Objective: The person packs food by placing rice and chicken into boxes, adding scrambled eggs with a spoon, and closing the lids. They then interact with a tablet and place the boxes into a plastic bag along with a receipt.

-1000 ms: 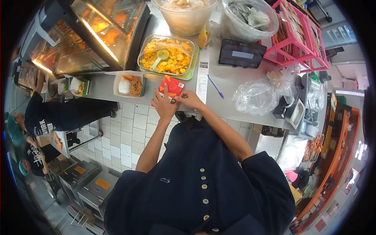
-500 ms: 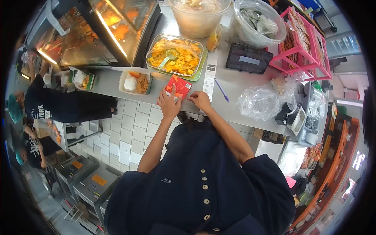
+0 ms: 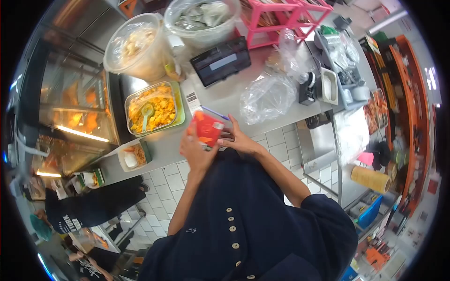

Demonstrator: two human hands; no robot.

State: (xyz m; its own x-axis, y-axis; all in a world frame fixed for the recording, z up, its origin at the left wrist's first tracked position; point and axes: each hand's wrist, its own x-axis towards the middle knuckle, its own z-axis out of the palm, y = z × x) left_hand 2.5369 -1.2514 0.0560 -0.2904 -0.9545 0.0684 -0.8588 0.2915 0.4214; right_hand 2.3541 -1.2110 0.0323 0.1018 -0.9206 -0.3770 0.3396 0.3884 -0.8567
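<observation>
Just above the counter's front edge, my left hand (image 3: pixel 196 151) is closed around the left side of a small red carton (image 3: pixel 209 127) with a white printed patch. My right hand (image 3: pixel 240 140) is at the carton's right edge, thumb and fingers apart; whether its fingertips press on the card is hard to tell. Behind the carton lie a purple pen (image 3: pixel 214 112) and a white printed slip (image 3: pixel 191 97). To the left stands a tray of yellow food (image 3: pixel 164 104) with a pale green scoop (image 3: pixel 147 112) in it.
An open food box (image 3: pixel 125 160) with rice sits near the counter's front edge, beside a lit glass cabinet (image 3: pixel 70 105). Plastic tubs (image 3: pixel 166 54), a black case (image 3: pixel 220 61), a pink rack (image 3: pixel 262 35) and clear bags (image 3: pixel 267 100) occupy the counter. A co-worker (image 3: pixel 75 210) stands at left.
My view has turned and shifted rightward along the counter. The carton has come up off the counter in my left hand, toward my body. My right hand's fingers have spread beside it.
</observation>
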